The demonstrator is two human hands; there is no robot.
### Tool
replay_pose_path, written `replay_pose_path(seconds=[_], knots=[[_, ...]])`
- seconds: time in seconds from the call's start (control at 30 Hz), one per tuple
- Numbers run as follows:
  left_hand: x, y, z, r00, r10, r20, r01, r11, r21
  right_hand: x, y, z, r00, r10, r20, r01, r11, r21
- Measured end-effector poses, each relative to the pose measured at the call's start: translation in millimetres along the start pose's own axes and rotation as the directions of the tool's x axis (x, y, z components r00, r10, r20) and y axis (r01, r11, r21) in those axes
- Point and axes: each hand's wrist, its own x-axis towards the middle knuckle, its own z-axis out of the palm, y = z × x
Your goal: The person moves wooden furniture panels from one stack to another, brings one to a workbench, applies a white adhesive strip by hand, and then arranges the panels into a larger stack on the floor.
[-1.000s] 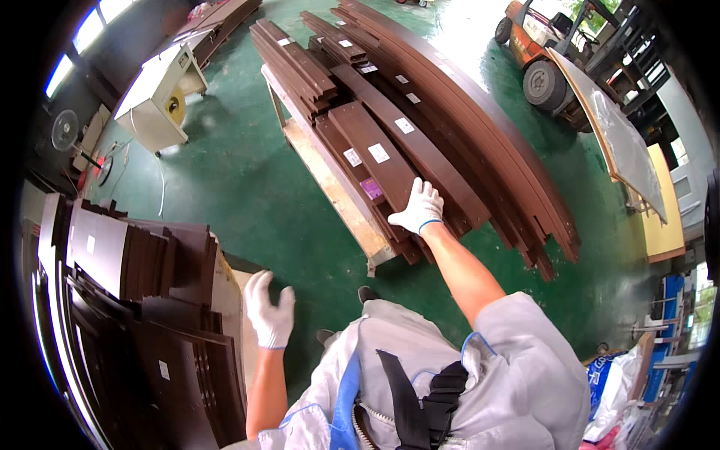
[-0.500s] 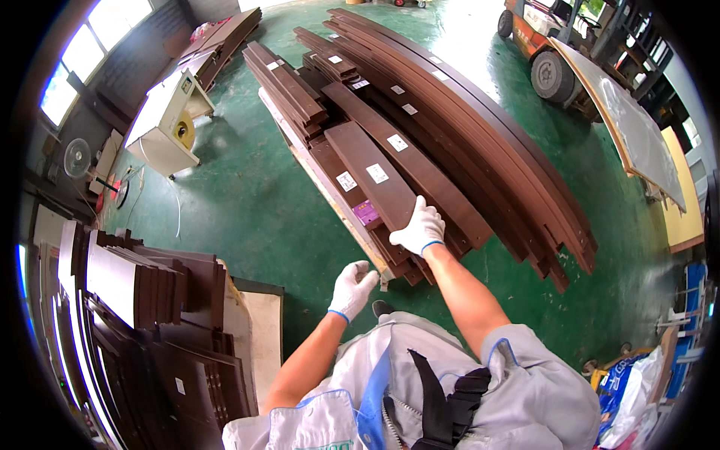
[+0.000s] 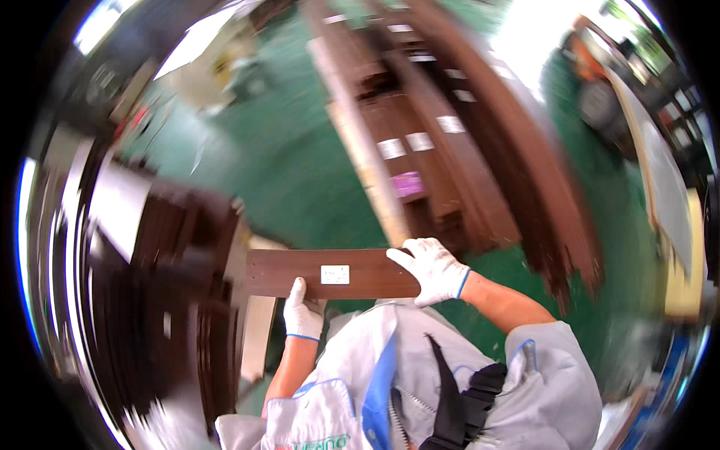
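A dark brown wooden board point(image 3: 292, 271) with a white label lies crosswise in front of my body, held in both gloved hands. My left hand point(image 3: 303, 313) grips its lower edge left of the label, thumb on top and the other fingers hidden beneath. Around the right end is my right hand point(image 3: 435, 271), its thumb over the upper edge. Beyond the held board, a long stack of similar brown boards point(image 3: 480, 210) rests on a pale wooden base point(image 3: 367, 176). A purple label point(image 3: 407, 184) shows on one of the stacked boards.
At my left stands another pile of brown panels point(image 3: 180, 247), with a light board edge point(image 3: 259, 337) beside it. An orange forklift point(image 3: 592, 64) is blurred at the far right, near a large leaning sheet point(image 3: 652, 150). Green floor point(image 3: 262, 172) runs between the piles.
The board under my right hand has come off the stack and turned crosswise before me. My left hand has taken hold of it too. The view has swung, blurring the surroundings.
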Motion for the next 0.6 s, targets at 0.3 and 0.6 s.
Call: replay_pose_path(seconds=[0.3,0.6], knots=[[-156.5,21.7,-184.3,0.784,0.380,-0.490,-0.569,0.755,-0.325,199.2,-152.9,65.7,0.663,-0.722,0.200,0.727,0.684,0.057],[-180.6,105.6,-291.3,0.686,0.210,-0.696,-0.529,0.801,-0.279,320.9,-303.3,117.7,0.554,-0.773,0.309,0.831,0.533,-0.156]])
